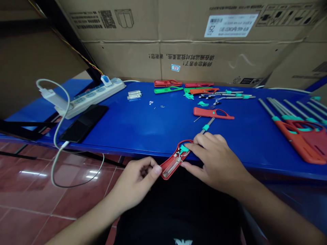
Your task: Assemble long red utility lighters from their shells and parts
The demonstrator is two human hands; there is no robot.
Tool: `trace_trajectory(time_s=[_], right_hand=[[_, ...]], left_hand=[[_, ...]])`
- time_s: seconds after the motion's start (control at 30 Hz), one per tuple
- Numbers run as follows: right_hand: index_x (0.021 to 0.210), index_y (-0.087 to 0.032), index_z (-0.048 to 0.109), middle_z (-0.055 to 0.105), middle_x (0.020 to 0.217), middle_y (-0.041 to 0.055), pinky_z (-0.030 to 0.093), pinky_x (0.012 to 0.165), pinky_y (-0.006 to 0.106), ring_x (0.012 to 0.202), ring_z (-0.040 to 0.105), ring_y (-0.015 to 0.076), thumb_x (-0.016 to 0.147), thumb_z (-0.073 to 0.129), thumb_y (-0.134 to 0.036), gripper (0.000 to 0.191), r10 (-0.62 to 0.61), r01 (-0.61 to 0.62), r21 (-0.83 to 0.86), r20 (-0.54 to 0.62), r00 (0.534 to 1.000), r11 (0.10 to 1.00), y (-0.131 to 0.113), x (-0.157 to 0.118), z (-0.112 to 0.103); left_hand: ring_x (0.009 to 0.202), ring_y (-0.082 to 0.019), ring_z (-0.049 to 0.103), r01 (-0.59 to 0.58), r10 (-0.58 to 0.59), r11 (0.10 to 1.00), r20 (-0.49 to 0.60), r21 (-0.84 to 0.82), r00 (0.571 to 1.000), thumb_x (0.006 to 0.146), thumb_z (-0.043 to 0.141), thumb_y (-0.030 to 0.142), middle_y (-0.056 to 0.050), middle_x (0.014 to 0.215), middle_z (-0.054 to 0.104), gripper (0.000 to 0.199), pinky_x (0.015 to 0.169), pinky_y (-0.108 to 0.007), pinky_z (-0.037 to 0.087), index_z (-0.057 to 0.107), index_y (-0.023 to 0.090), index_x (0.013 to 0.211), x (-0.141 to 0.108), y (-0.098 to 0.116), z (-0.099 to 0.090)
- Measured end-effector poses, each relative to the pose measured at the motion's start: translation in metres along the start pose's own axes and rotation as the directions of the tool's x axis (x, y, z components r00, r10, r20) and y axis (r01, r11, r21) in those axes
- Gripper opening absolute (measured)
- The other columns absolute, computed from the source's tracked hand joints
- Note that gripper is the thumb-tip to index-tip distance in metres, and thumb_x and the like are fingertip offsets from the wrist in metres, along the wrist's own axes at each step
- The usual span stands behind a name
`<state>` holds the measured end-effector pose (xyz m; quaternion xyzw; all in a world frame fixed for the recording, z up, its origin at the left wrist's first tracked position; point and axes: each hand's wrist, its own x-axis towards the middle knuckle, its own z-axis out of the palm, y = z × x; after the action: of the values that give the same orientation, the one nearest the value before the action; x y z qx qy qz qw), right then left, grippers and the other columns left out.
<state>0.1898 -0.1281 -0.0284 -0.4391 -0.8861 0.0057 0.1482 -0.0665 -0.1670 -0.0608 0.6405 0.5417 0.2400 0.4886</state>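
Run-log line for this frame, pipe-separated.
left hand: pinches open red shell at lower end | right hand: at upper part, by teal piece | inside: clear tube | red casing: on blue table

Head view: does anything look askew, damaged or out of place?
The carton at the back has upside-down printing, so it seems inverted. The cable sags below the table, which looks untidy. The held red shell is open, parts exposed, but shows no clear damage.
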Motion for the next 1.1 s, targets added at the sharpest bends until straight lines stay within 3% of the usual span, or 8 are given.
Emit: trace_trajectory(time_s=[0.07, 0.13, 0.23, 0.47, 0.63, 0.8, 0.97, 1.1], right_hand=[[0.108, -0.016, 0.070, 0.061, 0.095, 0.0069, 0.037, 0.078, 0.039, 0.089, 0.054, 0.0249, 0.091, 0.065, -0.043, 0.032, -0.012, 0.012, 0.015, 0.011, 1.000, 1.000, 0.002, 0.002, -0.001], [0.108, -0.017, 0.070, 0.062, 0.096, 0.0069, 0.039, 0.079, 0.039, 0.089, 0.056, 0.0246, 0.091, 0.065, -0.042, 0.030, -0.005, 0.004, 0.033, 0.043, 0.999, 0.999, 0.002, 0.003, -0.002], [0.105, -0.019, 0.069, 0.065, 0.095, 0.0057, 0.041, 0.073, 0.036, 0.085, 0.060, 0.0238, 0.090, 0.065, -0.039, 0.026, 0.058, -0.065, 0.049, 0.136, 0.989, 0.997, -0.002, 0.002, -0.005], [0.112, -0.023, 0.062, 0.067, 0.087, 0.0011, 0.033, 0.058, 0.031, 0.067, 0.059, 0.0179, 0.085, 0.057, -0.035, 0.030, 0.225, -0.267, 0.152, 0.245, 0.943, 0.952, -0.019, -0.010, -0.002], [0.137, -0.015, 0.050, 0.068, 0.087, 0.0055, 0.036, 0.060, 0.031, 0.067, 0.060, 0.0191, 0.081, 0.051, -0.024, 0.057, 0.268, -0.323, 0.179, 0.276, 0.923, 0.929, -0.029, -0.021, 0.005], [0.141, -0.012, 0.044, 0.069, 0.075, 0.0040, 0.030, 0.054, 0.030, 0.059, 0.058, 0.0177, 0.077, 0.050, -0.022, 0.065, 0.250, -0.319, 0.200, 0.306, 0.918, 0.926, -0.036, -0.024, 0.009], [0.141, -0.012, 0.045, 0.073, 0.081, 0.0066, 0.033, 0.055, 0.032, 0.062, 0.063, 0.0215, 0.078, 0.049, -0.023, 0.064, 0.191, -0.243, 0.165, 0.277, 0.942, 0.956, -0.030, -0.025, 0.010], [0.139, -0.014, 0.051, 0.074, 0.097, 0.0102, 0.042, 0.065, 0.035, 0.077, 0.067, 0.0230, 0.084, 0.044, -0.019, 0.055, 0.107, -0.161, 0.224, 0.235, 0.966, 0.961, -0.020, -0.021, -0.001]], left_hand=[[0.048, -0.010, 0.058, 0.144, -0.098, 0.955, 0.185, -0.258, 0.978, 0.091, 0.044, 0.073, -0.002, 0.062, 0.062, 0.063, 0.047, -0.020, 0.042, 0.060, 0.014, 0.075, 0.008, -0.001, 0.002], [0.041, -0.010, 0.056, 0.277, -0.108, 0.849, 0.366, -0.450, 0.924, 0.087, 0.046, 0.077, -0.003, 0.061, 0.065, 0.068, 0.040, -0.019, 0.039, 0.066, 0.012, 0.089, 0.017, 0.002, 0.007], [0.036, -0.009, 0.054, 0.361, -0.112, 0.768, 0.444, -0.530, 0.889, 0.082, 0.064, 0.066, -0.001, 0.056, 0.064, 0.056, 0.035, -0.016, 0.036, 0.066, 0.012, 0.095, 0.028, 0.011, 0.021], [0.028, -0.002, 0.030, 0.278, -0.093, 0.689, 0.299, -0.669, 0.950, 0.090, 0.060, 0.057, 0.007, 0.044, 0.048, 0.043, 0.032, -0.013, 0.022, 0.057, 0.015, 0.085, 0.020, 0.024, 0.053], [0.028, -0.002, 0.026, 0.277, -0.147, 0.624, 0.239, -0.730, 0.960, 0.088, 0.061, 0.059, 0.009, 0.042, 0.044, 0.043, 0.031, -0.013, 0.019, 0.052, 0.017, 0.082, 0.009, 0.025, 0.070], [0.029, -0.002, 0.023, 0.268, -0.176, 0.577, 0.204, -0.771, 0.963, 0.085, 0.063, 0.060, 0.010, 0.041, 0.041, 0.043, 0.031, -0.013, 0.019, 0.051, 0.018, 0.081, 0.007, 0.029, 0.080], [0.030, -0.002, 0.023, 0.268, -0.192, 0.568, 0.191, -0.778, 0.963, 0.086, 0.062, 0.060, 0.010, 0.041, 0.040, 0.043, 0.031, -0.013, 0.019, 0.050, 0.018, 0.081, 0.007, 0.031, 0.082], [0.030, -0.003, 0.025, 0.268, -0.192, 0.598, 0.189, -0.755, 0.963, 0.085, 0.061, 0.064, 0.010, 0.042, 0.041, 0.046, 0.032, -0.014, 0.019, 0.050, 0.019, 0.082, 0.005, 0.028, 0.083]])
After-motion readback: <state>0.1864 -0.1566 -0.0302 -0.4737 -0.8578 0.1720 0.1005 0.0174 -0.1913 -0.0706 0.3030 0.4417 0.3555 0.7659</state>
